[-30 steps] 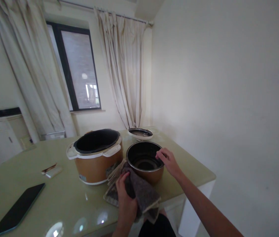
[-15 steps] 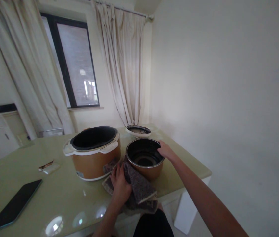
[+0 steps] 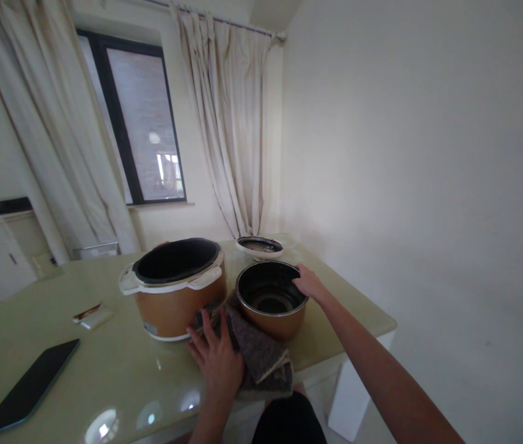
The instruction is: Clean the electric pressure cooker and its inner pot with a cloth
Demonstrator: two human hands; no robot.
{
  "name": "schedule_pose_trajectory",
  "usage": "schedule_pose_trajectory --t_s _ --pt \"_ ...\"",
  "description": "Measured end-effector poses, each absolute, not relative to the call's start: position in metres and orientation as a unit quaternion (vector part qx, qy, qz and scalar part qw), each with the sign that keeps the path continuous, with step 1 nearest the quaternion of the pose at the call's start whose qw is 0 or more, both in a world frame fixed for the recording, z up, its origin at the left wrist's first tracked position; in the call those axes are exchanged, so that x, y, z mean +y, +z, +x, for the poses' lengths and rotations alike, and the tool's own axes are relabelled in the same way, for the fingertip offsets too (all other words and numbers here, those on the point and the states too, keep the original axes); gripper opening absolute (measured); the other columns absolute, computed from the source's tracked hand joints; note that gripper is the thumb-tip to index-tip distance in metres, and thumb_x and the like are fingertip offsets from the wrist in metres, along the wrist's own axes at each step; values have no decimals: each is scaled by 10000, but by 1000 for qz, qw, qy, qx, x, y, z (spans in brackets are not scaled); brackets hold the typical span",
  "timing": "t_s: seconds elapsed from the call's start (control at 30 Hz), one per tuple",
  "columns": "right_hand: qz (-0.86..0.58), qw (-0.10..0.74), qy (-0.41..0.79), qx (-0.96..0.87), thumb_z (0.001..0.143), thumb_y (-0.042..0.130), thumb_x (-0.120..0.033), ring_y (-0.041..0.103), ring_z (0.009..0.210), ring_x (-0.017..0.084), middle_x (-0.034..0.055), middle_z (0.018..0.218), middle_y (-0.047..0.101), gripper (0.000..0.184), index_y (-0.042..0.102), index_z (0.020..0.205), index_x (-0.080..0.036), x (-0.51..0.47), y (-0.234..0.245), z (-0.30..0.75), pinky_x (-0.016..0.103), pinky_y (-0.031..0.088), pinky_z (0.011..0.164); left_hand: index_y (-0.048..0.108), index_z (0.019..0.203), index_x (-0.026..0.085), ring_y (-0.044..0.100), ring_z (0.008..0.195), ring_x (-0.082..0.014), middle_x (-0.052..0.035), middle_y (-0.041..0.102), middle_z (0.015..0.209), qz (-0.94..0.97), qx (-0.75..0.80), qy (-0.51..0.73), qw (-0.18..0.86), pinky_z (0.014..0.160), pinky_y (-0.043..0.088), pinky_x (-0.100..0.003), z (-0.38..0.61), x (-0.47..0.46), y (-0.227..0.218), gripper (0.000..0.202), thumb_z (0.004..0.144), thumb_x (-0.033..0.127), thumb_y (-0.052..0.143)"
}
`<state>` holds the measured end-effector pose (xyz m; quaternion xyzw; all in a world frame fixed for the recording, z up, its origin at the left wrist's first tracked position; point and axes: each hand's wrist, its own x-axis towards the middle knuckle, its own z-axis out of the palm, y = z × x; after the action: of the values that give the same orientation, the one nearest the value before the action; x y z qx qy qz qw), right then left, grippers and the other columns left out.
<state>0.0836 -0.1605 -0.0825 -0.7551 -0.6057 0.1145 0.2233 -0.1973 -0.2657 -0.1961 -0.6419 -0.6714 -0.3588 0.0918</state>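
My right hand (image 3: 308,282) grips the right rim of a round inner pot (image 3: 284,322), brown outside and dark inside, which stands on the table. On a dark grey-brown cloth (image 3: 261,351), my left hand (image 3: 218,357) rests with its fingers spread. The cloth lies bunched against the pot's near left side and hangs over the table's front edge. Left of the pot stands a larger brown cooker body (image 3: 181,311) with a white rim and a dark, open interior. Behind the pot sits a round lid-like piece (image 3: 260,248), white at the edge and dark inside.
A green glass-topped table (image 3: 118,370) carries everything. At its left lie a dark flat tablet-like slab (image 3: 28,388) and a small pale packet (image 3: 95,317). A bare wall (image 3: 428,185) rises on the right; curtains (image 3: 231,123) and a window are behind.
My left hand has loosened from the cloth and spread its fingers, shifting slightly left. The cloth has settled lower. My right hand keeps its place on the pot's rim.
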Motion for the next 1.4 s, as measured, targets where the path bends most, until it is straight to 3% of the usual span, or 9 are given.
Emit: schedule_pose_trajectory --t_s 0.3,0.5,0.73,0.9,1.07,1.17,1.23,1.3,1.4 --pt "-770 209 110 -593 884 538 -147 712 1158 314 185 1260 743 491 610 1369 -133 -158 -83 73 348 520 917 428 1631 147 87 1579 -595 -270 -39 1769 -629 -698 -325 108 1162 362 -737 -197 -263 -197 863 796 31 611" --pt "-776 195 110 -590 893 534 -164 707 1176 314 178 1287 733 508 585 1398 -150 -160 -81 71 351 519 928 503 1581 112 21 1573 -617 -282 -173 1747 -656 -667 -337 102 1223 243 -735 -210 -244 -204 870 738 24 698" --pt "-770 195 113 -597 876 534 -152 710 1160 315 178 1262 738 506 590 1379 -146 -161 -79 65 354 526 920 676 1414 120 -8 1574 -615 -295 80 1755 -592 -707 -382 60 1160 166 -848 -235 -210 -194 643 779 23 645" --pt "-737 218 133 -626 847 520 -112 687 1208 307 156 1302 731 542 620 1378 -160 -153 -81 45 355 522 973 774 1195 111 -20 1641 -444 -222 230 1746 -598 -665 -445 46 1274 204 -684 -258 -220 -197 469 794 -3 559" --pt "-707 243 150 -647 812 512 -70 669 1249 281 124 1330 726 569 657 1353 -174 -143 -85 34 339 506 1031 757 1151 163 346 1562 -389 -164 448 1643 -538 -622 -568 -36 1277 299 -604 -252 -240 -201 324 899 191 555" --pt "-696 256 153 -653 794 506 -55 664 1256 282 124 1341 723 596 666 1357 -168 -139 -88 36 355 497 1063 555 1467 174 472 1494 -332 -174 512 1584 -509 -556 -622 -213 1261 357 -545 -229 -248 -200 537 951 321 552" --pt "-689 265 155 -656 785 506 -51 665 1252 282 126 1348 720 606 672 1357 -160 -137 -90 40 361 497 1072 280 1646 178 407 1549 -309 -181 433 1649 -539 -507 -599 -305 1279 336 -505 -213 -255 -201 840 911 365 641" --pt "-678 272 159 -664 772 516 -50 669 1241 267 111 1345 724 614 682 1352 -164 -135 -91 44 345 502 1071 89 1690 158 277 1611 -327 -203 295 1718 -583 -489 -566 -317 1313 250 -514 -200 -259 -203 1143 801 375 773" --pt "-656 281 161 -682 736 533 -38 665 1244 254 81 1332 736 630 710 1322 -187 -132 -91 50 337 491 1097 63 1678 104 167 1635 -366 -243 210 1726 -625 -480 -548 -280 1332 139 -545 -192 -253 -204 1310 680 391 863"
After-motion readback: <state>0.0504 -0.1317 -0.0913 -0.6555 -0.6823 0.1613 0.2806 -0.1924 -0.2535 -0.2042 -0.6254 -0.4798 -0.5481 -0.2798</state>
